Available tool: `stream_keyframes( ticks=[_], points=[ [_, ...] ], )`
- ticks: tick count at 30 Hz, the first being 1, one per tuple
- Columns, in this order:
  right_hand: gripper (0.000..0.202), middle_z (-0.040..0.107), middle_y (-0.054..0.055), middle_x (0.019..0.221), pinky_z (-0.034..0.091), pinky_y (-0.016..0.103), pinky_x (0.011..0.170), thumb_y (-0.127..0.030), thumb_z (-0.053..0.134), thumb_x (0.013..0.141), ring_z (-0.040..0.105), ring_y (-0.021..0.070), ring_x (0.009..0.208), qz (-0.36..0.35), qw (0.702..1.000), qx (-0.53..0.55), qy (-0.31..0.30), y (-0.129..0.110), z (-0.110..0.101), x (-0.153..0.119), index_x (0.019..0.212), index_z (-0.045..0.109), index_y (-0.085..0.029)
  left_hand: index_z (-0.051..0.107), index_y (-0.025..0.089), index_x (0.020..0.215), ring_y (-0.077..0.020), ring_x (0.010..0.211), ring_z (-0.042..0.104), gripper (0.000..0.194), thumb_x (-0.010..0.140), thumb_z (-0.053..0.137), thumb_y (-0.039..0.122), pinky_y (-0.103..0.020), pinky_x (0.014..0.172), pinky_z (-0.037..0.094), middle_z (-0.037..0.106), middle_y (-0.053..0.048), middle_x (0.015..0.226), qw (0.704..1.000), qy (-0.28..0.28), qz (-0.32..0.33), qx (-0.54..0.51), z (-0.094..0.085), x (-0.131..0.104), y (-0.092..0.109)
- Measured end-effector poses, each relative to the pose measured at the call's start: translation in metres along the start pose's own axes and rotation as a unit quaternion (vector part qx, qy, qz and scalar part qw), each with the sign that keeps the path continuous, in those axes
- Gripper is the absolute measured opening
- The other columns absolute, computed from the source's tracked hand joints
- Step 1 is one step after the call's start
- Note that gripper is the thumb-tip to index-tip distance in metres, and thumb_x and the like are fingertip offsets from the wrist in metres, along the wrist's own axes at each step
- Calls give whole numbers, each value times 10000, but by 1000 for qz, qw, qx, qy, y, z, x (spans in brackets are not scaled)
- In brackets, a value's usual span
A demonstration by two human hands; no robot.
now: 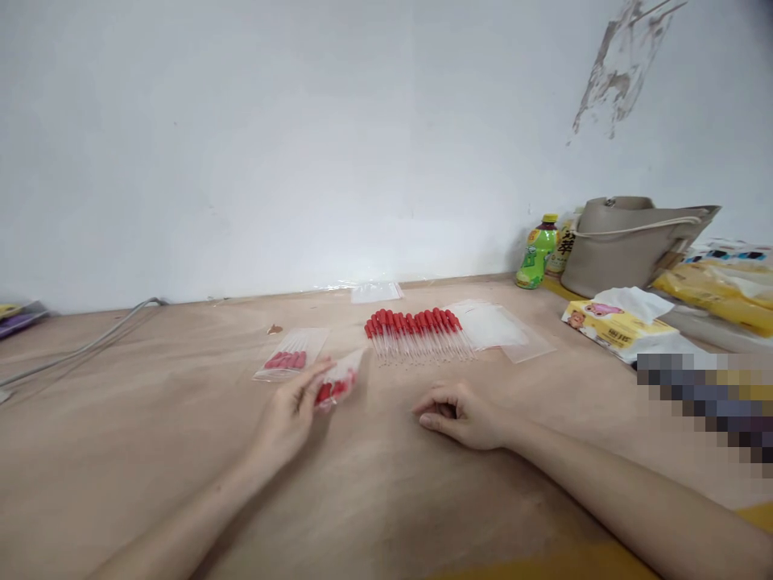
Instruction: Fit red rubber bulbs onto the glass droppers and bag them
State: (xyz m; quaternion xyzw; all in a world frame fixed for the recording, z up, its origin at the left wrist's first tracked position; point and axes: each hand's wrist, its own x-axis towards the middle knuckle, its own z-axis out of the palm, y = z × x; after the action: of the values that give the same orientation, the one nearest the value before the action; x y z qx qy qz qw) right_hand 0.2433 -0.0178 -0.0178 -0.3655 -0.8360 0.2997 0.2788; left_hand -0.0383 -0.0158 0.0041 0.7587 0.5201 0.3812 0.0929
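My left hand (pixel 295 407) is closed on a small clear bag (pixel 339 385) with red-ended pieces inside, slightly blurred. Just beyond it, another clear bag (pixel 290 354) with several red-ended droppers lies flat. A row of thin clear droppers with red bulbs (pixel 416 322) is spread out at the centre. My right hand (pixel 456 415) rests on the brown table covering nearer to me, fingers curled in, nothing visible in them. Flat clear bags (pixel 489 325) lie to the right of the row.
A green bottle (pixel 536 254), a grey bag (pixel 622 246) and a yellow tissue pack (pixel 616 322) stand at the right. More flat bags (pixel 375 292) lie near the wall. A grey cable (pixel 90 348) crosses the left side. A small brown scrap (pixel 274 329) lies beyond the filled bag.
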Motion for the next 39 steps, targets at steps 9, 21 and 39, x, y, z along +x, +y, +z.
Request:
stream_keyframes(
  ticks=[9, 21, 39],
  points=[
    [193, 588, 5, 654, 372, 194, 521, -287, 500, 787, 480, 85, 563, -2, 999, -27, 24, 0, -8, -1, 830, 646, -168, 519, 168, 1168, -211, 1078, 509, 417, 853, 316, 353, -328, 912, 393, 554, -64, 1182, 991, -84, 73, 75, -13, 63, -41],
    [190, 619, 13, 702, 373, 219, 558, -284, 474, 786, 512, 113, 596, 50, 974, -154, 158, 23, -34, 4, 792, 638, -189, 417, 237, 1257, -233, 1198, 377, 532, 823, 343, 535, -423, 984, 286, 411, -54, 1320, 951, -170, 72, 249, -15, 56, -70],
    [294, 602, 165, 936, 409, 340, 670, -301, 426, 790, 566, 268, 866, 411, 805, -380, 200, 92, -93, 35, 882, 635, -116, 551, 206, 1117, -237, 1181, 383, 328, 856, 406, 341, -424, 990, 312, 523, -59, 1204, 959, -10, 172, 223, -16, 2, -47]
  ],
)
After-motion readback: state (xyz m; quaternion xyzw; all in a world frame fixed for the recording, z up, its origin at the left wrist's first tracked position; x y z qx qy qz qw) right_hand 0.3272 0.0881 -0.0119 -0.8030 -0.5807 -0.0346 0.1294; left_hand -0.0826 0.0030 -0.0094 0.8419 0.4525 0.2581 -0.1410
